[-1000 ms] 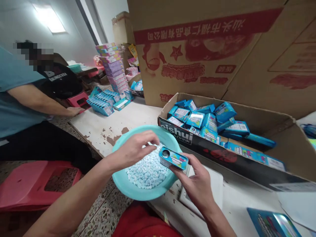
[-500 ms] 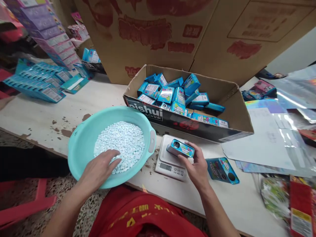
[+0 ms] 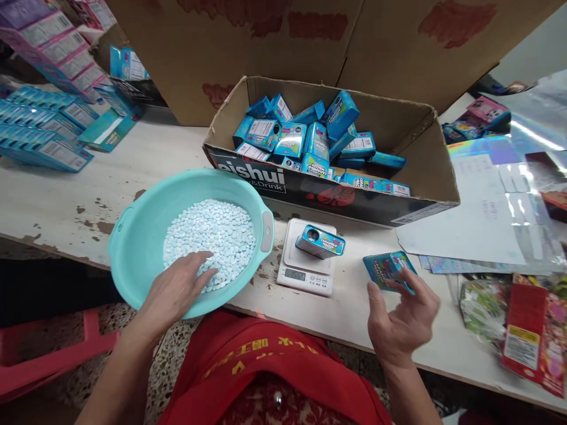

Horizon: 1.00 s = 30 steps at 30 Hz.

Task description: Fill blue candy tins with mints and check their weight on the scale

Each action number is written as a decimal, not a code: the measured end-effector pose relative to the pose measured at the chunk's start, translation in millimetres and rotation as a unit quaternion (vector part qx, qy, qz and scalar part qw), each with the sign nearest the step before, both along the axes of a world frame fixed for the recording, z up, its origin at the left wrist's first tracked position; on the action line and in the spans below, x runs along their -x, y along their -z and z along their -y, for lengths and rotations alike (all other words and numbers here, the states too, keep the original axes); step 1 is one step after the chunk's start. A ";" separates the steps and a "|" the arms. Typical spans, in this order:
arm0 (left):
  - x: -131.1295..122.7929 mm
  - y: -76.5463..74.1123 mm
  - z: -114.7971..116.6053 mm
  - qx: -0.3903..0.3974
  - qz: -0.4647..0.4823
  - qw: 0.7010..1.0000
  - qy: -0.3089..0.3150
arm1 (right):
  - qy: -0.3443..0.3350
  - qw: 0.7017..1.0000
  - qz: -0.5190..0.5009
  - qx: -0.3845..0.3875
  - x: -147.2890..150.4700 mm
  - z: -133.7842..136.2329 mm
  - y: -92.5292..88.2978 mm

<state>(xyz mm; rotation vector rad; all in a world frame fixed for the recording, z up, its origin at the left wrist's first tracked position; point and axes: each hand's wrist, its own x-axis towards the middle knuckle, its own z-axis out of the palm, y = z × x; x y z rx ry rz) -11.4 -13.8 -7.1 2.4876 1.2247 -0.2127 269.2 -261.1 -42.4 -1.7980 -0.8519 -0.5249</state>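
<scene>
My left hand (image 3: pixel 179 287) rests over the pale candies (image 3: pixel 217 230) in a turquoise basin (image 3: pixel 133 236), fingers apart and touching the pile. A blue candy tin (image 3: pixel 322 242) with a round hole in its top stands on the white kitchen scale (image 3: pixel 305 282), with nobody's hand on it. To the right, my right hand (image 3: pixel 401 316) is open, thumb and fingers spread, close to a second blue tin (image 3: pixel 385 270) on the table. Its fingers overlap that tin in view; I cannot tell whether they touch it.
Behind the scale stands an open cardboard box (image 3: pixel 381 206) with many blue tins. Stacked blue packs (image 3: pixel 48 141) lie at the left. White sheets and clear film (image 3: pixel 469 230) cover the right, near a red packet (image 3: pixel 525 330). A tall carton (image 3: pixel 283 59) walls the back.
My right hand has let go of the tin on the scale and moved right toward the second tin. My left hand stays in the basin. The view has tilted down.
</scene>
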 end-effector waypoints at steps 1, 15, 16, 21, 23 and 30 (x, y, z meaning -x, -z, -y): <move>0.4 0.9 -0.1 -0.011 -0.003 1.000 0.005 | 0.021 0.999 0.047 0.000 -2.9 5.4 -1.5; -3.6 -3.1 2.7 -0.040 -0.007 0.999 0.015 | 0.141 0.982 -0.103 0.072 -23.6 53.1 31.3; -4.3 -3.9 3.1 -0.046 0.001 0.999 0.015 | 0.141 0.981 -0.111 0.071 -24.1 52.4 32.5; -11.3 -6.5 3.5 -0.088 0.068 0.994 0.004 | 0.131 0.989 0.044 0.056 -22.1 44.9 24.7; -16.1 -7.7 2.8 -0.084 0.071 0.994 0.011 | 0.096 0.987 0.129 0.019 -15.1 30.6 18.4; -38.8 -19.7 10.8 0.006 0.209 0.978 -0.019 | -0.142 0.971 -0.191 0.030 5.0 -64.9 14.1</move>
